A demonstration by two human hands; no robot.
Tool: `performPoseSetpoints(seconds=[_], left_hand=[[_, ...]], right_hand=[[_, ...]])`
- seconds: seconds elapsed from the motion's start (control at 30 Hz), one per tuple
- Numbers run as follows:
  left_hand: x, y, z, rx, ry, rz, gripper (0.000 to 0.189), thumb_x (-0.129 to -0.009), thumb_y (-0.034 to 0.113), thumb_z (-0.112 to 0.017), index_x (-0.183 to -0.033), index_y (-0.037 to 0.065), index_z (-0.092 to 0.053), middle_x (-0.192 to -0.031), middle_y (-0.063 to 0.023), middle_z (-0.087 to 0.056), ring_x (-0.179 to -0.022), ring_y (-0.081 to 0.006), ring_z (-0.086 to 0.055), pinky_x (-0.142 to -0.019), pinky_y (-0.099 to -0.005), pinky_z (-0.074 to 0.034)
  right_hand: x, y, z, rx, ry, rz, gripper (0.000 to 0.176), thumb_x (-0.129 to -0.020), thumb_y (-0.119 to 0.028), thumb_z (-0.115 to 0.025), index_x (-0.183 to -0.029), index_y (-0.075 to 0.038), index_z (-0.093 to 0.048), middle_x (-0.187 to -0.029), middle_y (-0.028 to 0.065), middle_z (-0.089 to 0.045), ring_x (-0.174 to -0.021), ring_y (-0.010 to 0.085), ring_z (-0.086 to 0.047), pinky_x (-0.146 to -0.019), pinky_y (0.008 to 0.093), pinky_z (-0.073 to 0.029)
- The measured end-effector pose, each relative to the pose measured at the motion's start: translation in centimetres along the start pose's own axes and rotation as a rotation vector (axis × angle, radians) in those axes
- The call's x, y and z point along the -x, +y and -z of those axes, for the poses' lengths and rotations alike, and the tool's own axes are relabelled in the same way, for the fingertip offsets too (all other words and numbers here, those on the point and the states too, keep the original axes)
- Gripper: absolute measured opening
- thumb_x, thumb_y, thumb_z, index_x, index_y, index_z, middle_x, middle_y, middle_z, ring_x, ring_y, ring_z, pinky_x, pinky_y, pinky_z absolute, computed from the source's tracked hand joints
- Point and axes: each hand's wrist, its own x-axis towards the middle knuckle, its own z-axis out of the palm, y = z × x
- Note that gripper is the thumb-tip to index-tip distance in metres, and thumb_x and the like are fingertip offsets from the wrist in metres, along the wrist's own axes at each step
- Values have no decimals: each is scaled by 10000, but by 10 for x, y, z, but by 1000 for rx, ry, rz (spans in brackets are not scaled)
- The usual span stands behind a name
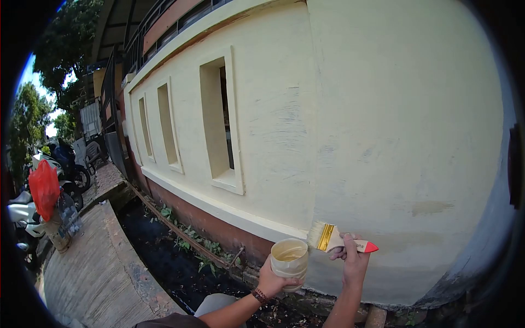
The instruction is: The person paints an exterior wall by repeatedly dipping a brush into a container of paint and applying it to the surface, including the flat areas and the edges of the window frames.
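My left hand is wrapped round a cream-coloured paint container, with yellowish paint visible inside its open top. A wide paintbrush with pale bristles, a gold-coloured band and a red handle tip is gripped in my right hand. The bristles point left, just above and to the right of the container's rim. Behind both hands stands a cream wall with bluish-grey scuffs and duller patches low on its right part.
A dark drainage ditch runs along the wall's foot, with plants and a pipe. Left of it lies a concrete slab. A red plastic bag, a clear bottle and parked motorcycles stand at the far left.
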Motion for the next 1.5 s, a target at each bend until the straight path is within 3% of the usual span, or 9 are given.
performPoseSetpoints(seconds=[0.33,0.6,0.97,1.27,1.43,1.5], left_hand=[[5,3,-15,38,-39,-38,919,-524,152,-963,-1285,30,-461,-1248,-77,-599,-1171,-182,-570,-1034,-349,-450],[7,9,-14,7,-24,-29,936,-519,150,-965,-1285,33,-439,-1251,-90,-590,-1168,-193,-569,-1025,-358,-454],[8,7,-11,168,9,60,859,-558,-21,-902,-1280,41,-439,-1205,-91,-610,-1114,-211,-611,-964,-385,-521],[4,0,-18,298,17,153,838,-556,-28,-893,-1265,43,-452,-1207,-89,-614,-1111,-210,-609,-977,-373,-506],[8,1,-26,244,74,114,796,-581,-52,-861,-1267,42,-469,-1179,-88,-633,-1083,-213,-627,-946,-387,-526],[8,-1,-27,217,102,125,803,-579,-44,-865,-1272,43,-469,-1184,-86,-630,-1091,-209,-622,-951,-383,-521]], right_hand=[[-6,-5,6,-36,86,-9,238,-941,-204,-594,-973,30,-628,-670,32,-561,-538,75,-540,-462,241,-504],[-6,-5,3,-106,90,-10,239,-944,-176,-575,-995,56,-595,-770,71,-601,-559,95,-563,-463,256,-510],[-6,-3,-5,-170,107,-1,206,-931,-197,-594,-970,2,-628,-712,26,-573,-538,68,-525,-458,234,-486],[-3,-9,-1,-114,44,21,238,-942,-216,-596,-1011,12,-602,-752,44,-587,-575,80,-556,-476,247,-506],[-4,-11,2,-67,25,23,221,-956,-172,-575,-978,48,-578,-818,81,-602,-563,101,-563,-480,259,-516],[-3,-14,2,-39,12,47,240,-949,-196,-587,-1053,19,-596,-832,49,-604,-633,79,-558,-511,246,-517]])
